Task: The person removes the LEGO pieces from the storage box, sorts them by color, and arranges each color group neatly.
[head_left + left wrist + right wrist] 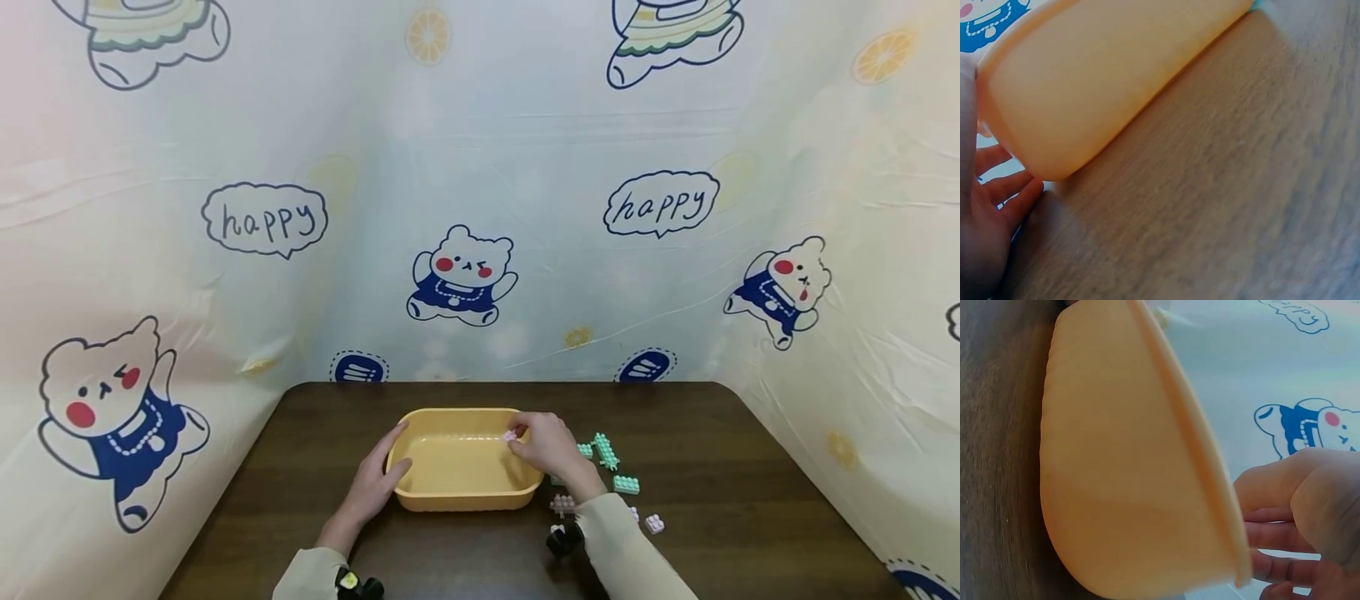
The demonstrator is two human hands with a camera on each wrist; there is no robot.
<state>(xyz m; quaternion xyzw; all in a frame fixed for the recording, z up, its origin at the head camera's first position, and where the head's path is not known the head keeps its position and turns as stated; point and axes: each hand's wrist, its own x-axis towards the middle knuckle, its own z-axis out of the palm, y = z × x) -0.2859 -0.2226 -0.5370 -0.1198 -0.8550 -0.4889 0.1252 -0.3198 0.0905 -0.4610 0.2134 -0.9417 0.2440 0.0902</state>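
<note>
A yellow plastic tub point(465, 502) stands on the dark wooden table. At its left end, my left hand point(373, 481) holds the wall, thumb over the rim and fingers along the outside; in the left wrist view those fingers point(1021, 203) lie against the tub's corner. My right hand point(551, 446) is over the tub's right end, pinching a small pink toy building block point(510, 436) between thumb and fingertips. The right wrist view shows the tub's outer wall point(1129, 456) with the right hand's fingers point(1279, 534) behind the rim; the block is hidden there.
Right of the tub lie several green building blocks point(606, 450), partly behind the right forearm. Nearer the front are mauve blocks point(562, 504) and pale pink blocks point(655, 524). A printed curtain point(465, 167) hangs behind and beside the table.
</note>
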